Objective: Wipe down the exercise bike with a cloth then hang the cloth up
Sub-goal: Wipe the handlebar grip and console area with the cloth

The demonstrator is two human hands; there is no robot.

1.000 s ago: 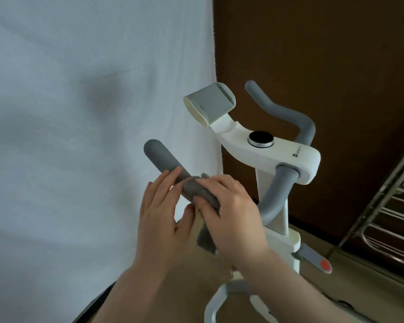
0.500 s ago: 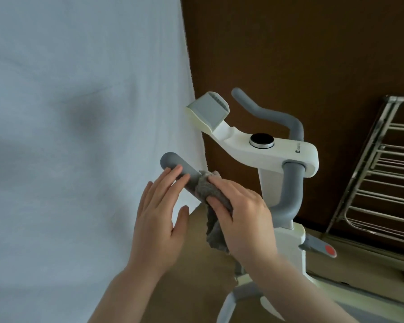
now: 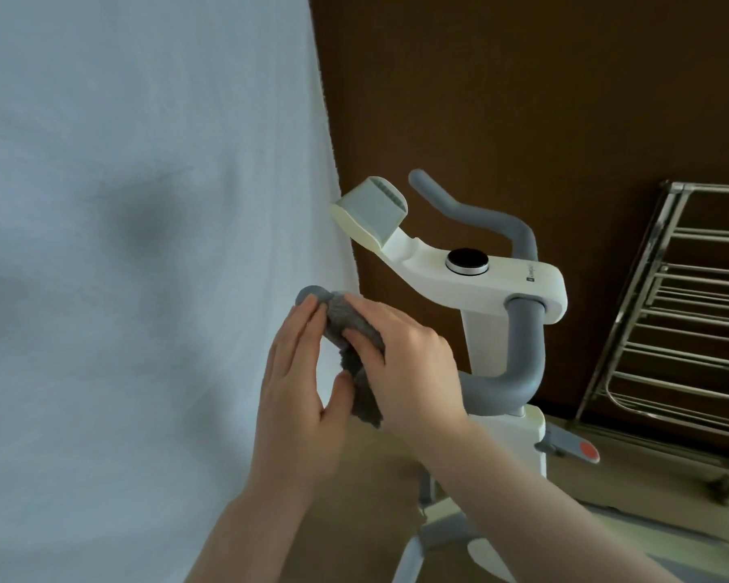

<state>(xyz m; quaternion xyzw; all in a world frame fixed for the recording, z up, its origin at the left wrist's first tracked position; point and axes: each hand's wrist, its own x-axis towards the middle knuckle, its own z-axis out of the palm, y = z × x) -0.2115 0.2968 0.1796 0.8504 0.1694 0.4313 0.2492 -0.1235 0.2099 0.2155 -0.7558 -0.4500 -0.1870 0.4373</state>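
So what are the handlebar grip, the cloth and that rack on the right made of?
The handlebar grip looks like matte grey foam or rubber: dull, with no glare. The cloth, held against it by the right hand, seems a fuzzy grey microfibre or terry, its edge limp and fluffy. The rack looks like polished metal: thin, shiny silvery rods.

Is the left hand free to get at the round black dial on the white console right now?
Probably yes: left hand lies open beside the grey cloth, holding nothing; nothing blocks the round black dial.
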